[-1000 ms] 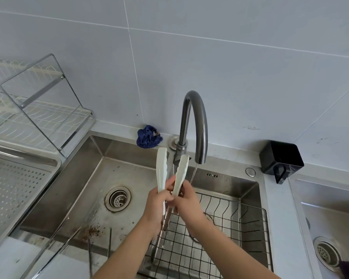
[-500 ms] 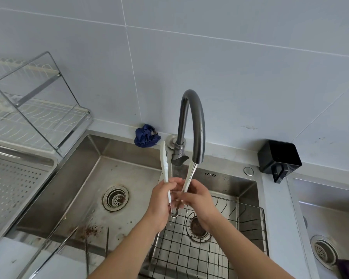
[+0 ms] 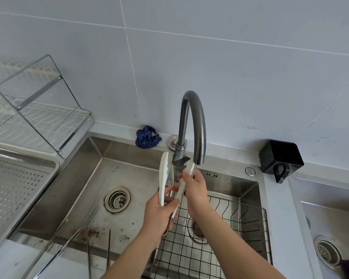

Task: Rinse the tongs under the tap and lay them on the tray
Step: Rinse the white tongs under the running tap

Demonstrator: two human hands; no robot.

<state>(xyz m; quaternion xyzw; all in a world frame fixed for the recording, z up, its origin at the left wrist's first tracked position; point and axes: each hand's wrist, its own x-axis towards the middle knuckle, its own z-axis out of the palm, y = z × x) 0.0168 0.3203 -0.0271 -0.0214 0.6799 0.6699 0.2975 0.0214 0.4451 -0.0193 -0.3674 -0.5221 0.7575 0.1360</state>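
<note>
White-tipped metal tongs [image 3: 163, 178] point upward over the steel sink [image 3: 85, 190], their two arms spread apart. My left hand [image 3: 159, 216] grips the tongs near the hinge end. My right hand [image 3: 193, 190] is closed around the right arm of the tongs, just under the spout of the dark curved tap [image 3: 197, 125]. That right tip touches the spout's mouth. Whether water runs is unclear. The perforated steel tray [image 3: 12, 190] lies at the far left, beside the sink.
A black wire basket [image 3: 240, 228] sits in the sink's right half. A blue cloth [image 3: 146, 136] lies behind the sink, a black holder [image 3: 280, 158] at the right. A dish rack [image 3: 38, 109] stands at the back left. A second sink [image 3: 330, 228] is at the right.
The tongs turned and shifted right, so one arm now sits under the spout. My right hand slid up that arm while my left hand dropped toward the hinge end.
</note>
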